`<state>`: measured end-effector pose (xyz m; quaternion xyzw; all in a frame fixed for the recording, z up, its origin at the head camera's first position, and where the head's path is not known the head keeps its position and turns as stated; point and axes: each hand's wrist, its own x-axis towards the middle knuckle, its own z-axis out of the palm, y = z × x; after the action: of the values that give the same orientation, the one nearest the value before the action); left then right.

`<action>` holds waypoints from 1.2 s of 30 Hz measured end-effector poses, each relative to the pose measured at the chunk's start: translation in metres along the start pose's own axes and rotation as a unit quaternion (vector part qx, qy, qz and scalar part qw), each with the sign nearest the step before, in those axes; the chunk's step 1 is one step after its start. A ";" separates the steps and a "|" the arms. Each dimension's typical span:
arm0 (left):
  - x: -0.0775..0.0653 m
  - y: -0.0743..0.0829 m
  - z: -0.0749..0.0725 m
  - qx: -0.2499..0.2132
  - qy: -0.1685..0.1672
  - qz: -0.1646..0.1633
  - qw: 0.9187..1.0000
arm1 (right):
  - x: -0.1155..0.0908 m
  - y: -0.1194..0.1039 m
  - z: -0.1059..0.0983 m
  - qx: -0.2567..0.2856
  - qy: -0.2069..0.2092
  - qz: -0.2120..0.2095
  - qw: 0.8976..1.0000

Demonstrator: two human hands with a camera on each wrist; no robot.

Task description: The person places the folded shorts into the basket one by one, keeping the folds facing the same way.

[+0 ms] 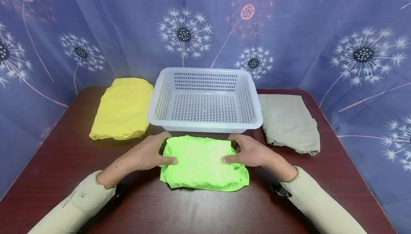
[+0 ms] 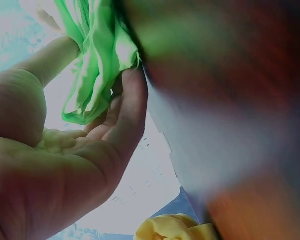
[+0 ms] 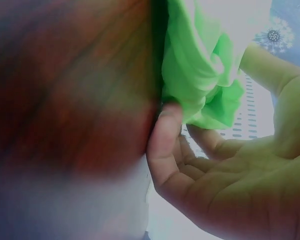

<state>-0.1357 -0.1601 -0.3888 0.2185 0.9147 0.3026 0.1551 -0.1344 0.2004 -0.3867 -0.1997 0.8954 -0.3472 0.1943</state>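
Observation:
A folded bright green cloth (image 1: 200, 166) lies close over the table in front of the basket. My left hand (image 1: 151, 152) grips its left end, thumb on top and fingers curled beneath the edge. At the opposite end my right hand (image 1: 250, 150) holds it the same way, thumb pressed on the upper face. In the left wrist view, loose green folds (image 2: 95, 65) hang between thumb and fingers. The right wrist view shows fingertips (image 3: 167, 117) tucked under the green bundle (image 3: 200, 75). Behind the cloth stands a white perforated basket (image 1: 205, 125) with nothing inside.
A folded yellow cloth (image 1: 123, 107) rests left of the basket, and a folded grey cloth (image 1: 289, 121) lies to its right. The dark reddish table (image 1: 205, 212) ends at a blue curtain (image 1: 128, 20) with dandelion prints, hanging behind and on both sides.

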 end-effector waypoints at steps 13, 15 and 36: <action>0.001 -0.001 0.001 -0.011 -0.006 0.008 1.000 | 0.001 0.000 0.003 0.027 -0.009 -0.013 1.000; 0.001 -0.001 0.001 -0.007 -0.007 0.011 1.000 | 0.001 0.000 0.003 0.030 -0.008 -0.018 0.999; -0.001 -0.001 0.000 -0.067 -0.067 0.042 0.995 | -0.002 -0.004 0.002 0.001 -0.004 -0.007 1.000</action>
<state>-0.1355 -0.1616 -0.3893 0.2659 0.8696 0.3544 0.2179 -0.1308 0.1970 -0.3850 -0.2067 0.8929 -0.3491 0.1954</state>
